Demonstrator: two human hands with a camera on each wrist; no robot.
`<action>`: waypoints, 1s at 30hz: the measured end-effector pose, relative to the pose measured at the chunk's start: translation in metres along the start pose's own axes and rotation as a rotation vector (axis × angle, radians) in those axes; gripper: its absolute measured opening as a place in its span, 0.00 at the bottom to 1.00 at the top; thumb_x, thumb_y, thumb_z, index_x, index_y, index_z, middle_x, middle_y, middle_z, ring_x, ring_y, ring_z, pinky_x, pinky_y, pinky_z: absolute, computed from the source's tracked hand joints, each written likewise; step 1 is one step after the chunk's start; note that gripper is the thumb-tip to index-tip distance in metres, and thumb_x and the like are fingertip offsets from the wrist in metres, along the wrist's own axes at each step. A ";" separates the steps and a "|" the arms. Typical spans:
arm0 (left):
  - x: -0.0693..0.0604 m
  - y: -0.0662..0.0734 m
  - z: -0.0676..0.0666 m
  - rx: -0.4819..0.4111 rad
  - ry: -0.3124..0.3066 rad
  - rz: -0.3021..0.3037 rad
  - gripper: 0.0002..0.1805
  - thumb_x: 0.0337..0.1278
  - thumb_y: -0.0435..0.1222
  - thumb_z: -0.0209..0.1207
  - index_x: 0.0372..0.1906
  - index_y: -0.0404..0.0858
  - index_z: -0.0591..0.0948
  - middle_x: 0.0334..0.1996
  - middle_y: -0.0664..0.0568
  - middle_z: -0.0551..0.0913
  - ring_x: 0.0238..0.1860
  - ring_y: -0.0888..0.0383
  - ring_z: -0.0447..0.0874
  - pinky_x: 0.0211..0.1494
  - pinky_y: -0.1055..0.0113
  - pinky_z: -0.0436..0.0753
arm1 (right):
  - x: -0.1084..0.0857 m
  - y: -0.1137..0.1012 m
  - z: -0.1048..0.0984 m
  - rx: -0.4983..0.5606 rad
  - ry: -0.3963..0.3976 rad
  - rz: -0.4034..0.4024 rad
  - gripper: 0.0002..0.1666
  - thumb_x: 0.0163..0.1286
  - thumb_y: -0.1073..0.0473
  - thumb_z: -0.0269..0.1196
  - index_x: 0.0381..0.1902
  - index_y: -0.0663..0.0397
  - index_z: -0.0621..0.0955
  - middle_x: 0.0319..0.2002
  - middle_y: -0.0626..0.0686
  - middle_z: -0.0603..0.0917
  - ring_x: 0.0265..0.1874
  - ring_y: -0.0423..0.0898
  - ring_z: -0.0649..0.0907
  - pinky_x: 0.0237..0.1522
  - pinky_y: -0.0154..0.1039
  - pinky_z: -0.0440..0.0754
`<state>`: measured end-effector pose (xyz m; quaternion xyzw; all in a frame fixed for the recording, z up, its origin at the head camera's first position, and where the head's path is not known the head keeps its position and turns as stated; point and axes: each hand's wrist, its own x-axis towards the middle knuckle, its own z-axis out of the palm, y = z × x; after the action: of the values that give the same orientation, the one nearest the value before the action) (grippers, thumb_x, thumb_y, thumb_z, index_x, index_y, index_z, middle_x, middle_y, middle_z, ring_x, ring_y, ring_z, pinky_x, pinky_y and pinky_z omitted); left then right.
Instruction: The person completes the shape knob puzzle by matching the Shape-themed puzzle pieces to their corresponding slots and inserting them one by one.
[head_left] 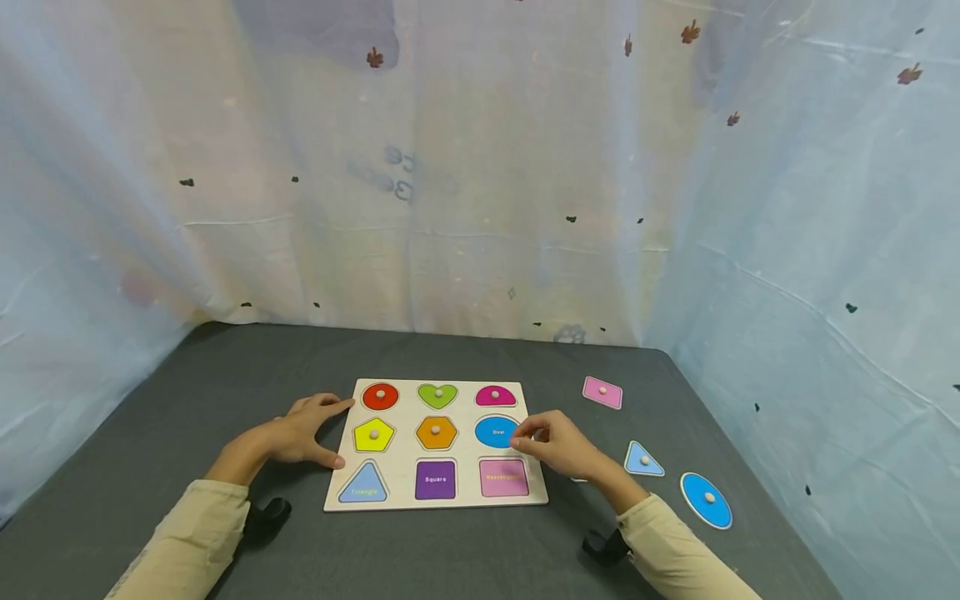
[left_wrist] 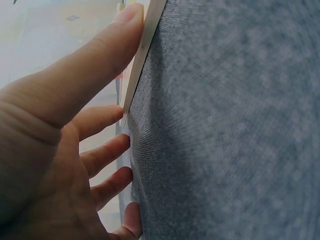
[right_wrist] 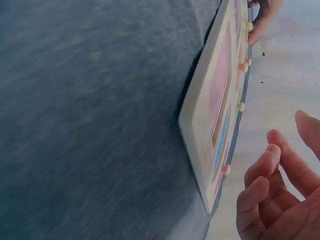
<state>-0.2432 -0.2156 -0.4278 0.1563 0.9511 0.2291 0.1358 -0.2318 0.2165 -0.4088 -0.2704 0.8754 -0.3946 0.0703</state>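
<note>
From my end, I'm seeing two bare hands working around one wooden board [head_left: 405,417], which is lying between them on a grey-covered table [head_left: 450,554]. The left hand [head_left: 303,429] is spreading wide, its thumb and index finger touching the board's near-side edge while three other fingers are reaching down beside it. The right hand [head_left: 558,444] is hovering with fingers bent loosely and a narrow gap beside the thumb; I'm seeing nothing in its grasp.

I'm counting nine places on the board. Five are carrying knobbed pieces: a red circle [head_left: 380,397] nearest the left index fingertip, a yellow pentagon [head_left: 373,435] just right of the left hand, an orange hexagon [head_left: 437,432] between the hands, and, beyond it, a green heart [head_left: 437,397] and a magenta half-circle [head_left: 496,397]. Four are showing printed words: the oval slot [head_left: 495,432] right by the right fingertips, the rectangle slot [head_left: 504,478] just nearer me than them, the square slot [head_left: 435,480] between the hands, and the triangle slot [head_left: 363,485] near the left thumb.

Three loose knobbed pieces are lying right of the right hand: a pink rectangle [head_left: 603,392] farther out, a light-blue triangle [head_left: 642,460] near the forearm, and a blue oval [head_left: 707,501] beyond that. One pale sliver [head_left: 579,480] is peeking from under the right wrist, mostly hidden.
</note>
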 end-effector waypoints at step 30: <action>-0.001 0.002 0.001 -0.001 -0.001 -0.019 0.60 0.42 0.53 0.78 0.79 0.37 0.60 0.73 0.31 0.58 0.71 0.26 0.53 0.64 0.18 0.54 | -0.067 0.042 -0.032 -0.014 0.111 0.018 0.08 0.71 0.62 0.65 0.39 0.63 0.87 0.31 0.55 0.85 0.20 0.30 0.72 0.23 0.30 0.74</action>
<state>-0.2418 -0.2135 -0.4272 0.1474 0.9524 0.2280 0.1383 -0.2034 0.2958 -0.4239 -0.2408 0.8830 -0.4022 0.0234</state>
